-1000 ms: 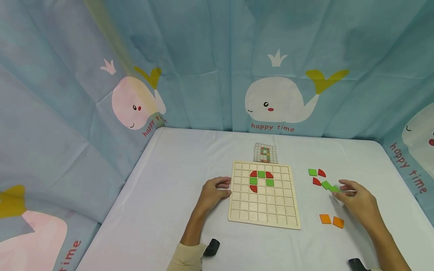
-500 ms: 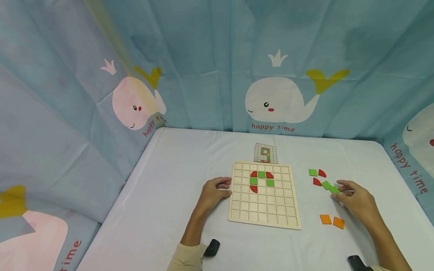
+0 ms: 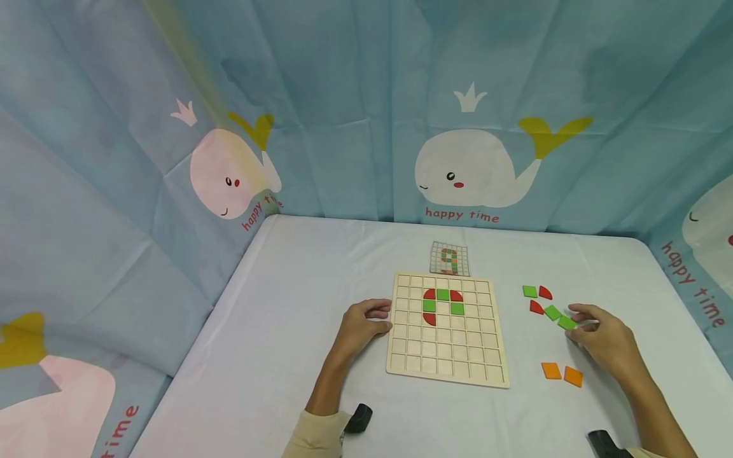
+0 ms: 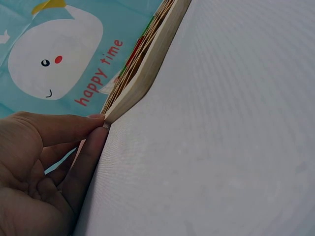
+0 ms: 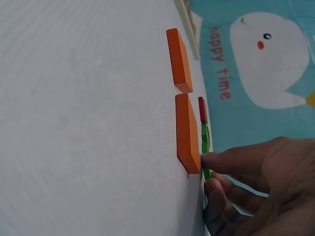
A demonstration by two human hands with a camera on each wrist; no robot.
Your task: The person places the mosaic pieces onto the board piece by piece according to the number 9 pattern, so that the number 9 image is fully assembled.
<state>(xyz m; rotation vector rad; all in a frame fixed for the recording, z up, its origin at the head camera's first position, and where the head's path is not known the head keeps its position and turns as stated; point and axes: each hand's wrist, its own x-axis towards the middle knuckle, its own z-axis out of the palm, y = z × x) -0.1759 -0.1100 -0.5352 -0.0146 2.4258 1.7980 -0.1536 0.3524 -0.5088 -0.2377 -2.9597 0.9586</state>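
At the left edge of the square wooden grid board (image 3: 446, 350), my left hand (image 3: 362, 327) holds the rim with thumb and fingertips. The board carries red quarter-round tiles (image 3: 429, 319) and green square tiles (image 3: 443, 294) set in its cells. To the board's right, my right hand (image 3: 607, 337) pinches a green square tile (image 3: 567, 322) between thumb and fingers, low over the table. Its near edge is covered by the thumb in the right wrist view. Close beside it lie another green square (image 3: 552, 312) and a red quarter-round (image 3: 536, 307).
Behind the board lies a small pattern card (image 3: 449, 259) with a coloured figure on a grid. Two orange tiles (image 3: 551, 371) lie in front of the right hand. Further back are a green square (image 3: 529, 291) and a red quarter-round (image 3: 545, 292). A whale-print curtain (image 3: 343, 159) borders the white table.
The green square at my right fingers has shifted slightly toward me and right, away from the neighbouring green tile. My left hand and the board stay put.
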